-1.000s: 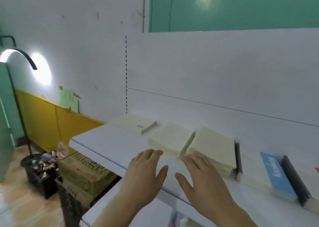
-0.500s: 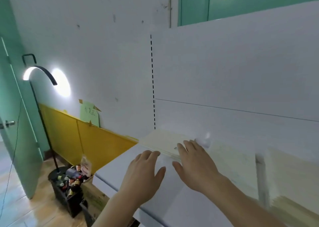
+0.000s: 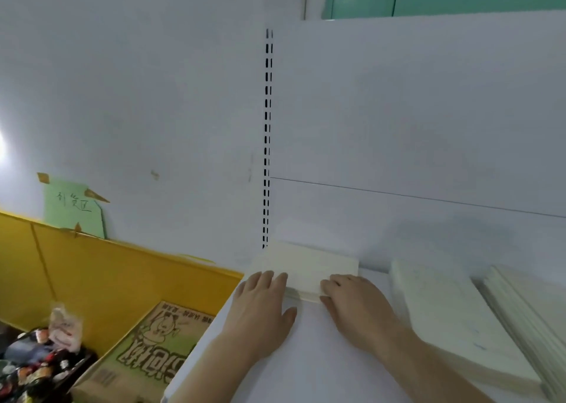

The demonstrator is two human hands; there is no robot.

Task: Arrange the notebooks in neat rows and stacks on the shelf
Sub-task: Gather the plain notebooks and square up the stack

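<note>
A small cream notebook stack (image 3: 309, 267) lies at the far left corner of the white shelf (image 3: 309, 356), against the back panel. My left hand (image 3: 263, 307) lies flat with straight fingers touching the stack's near left corner. My right hand (image 3: 358, 304) has its fingertips on the stack's near right edge, fingers slightly bent over it. A second cream stack (image 3: 444, 316) lies to the right, and a third stack (image 3: 533, 316) sits at the right edge of the view.
A slotted upright (image 3: 267, 139) runs up the wall behind the corner stack. Left of and below the shelf stand a printed cardboard box (image 3: 153, 344), a dark bin of small items (image 3: 33, 362) and a yellow wall panel (image 3: 92, 274).
The view swung left along the shelf. Both hands moved forward from the bare shelf to the corner stack's near edge, one at each side.
</note>
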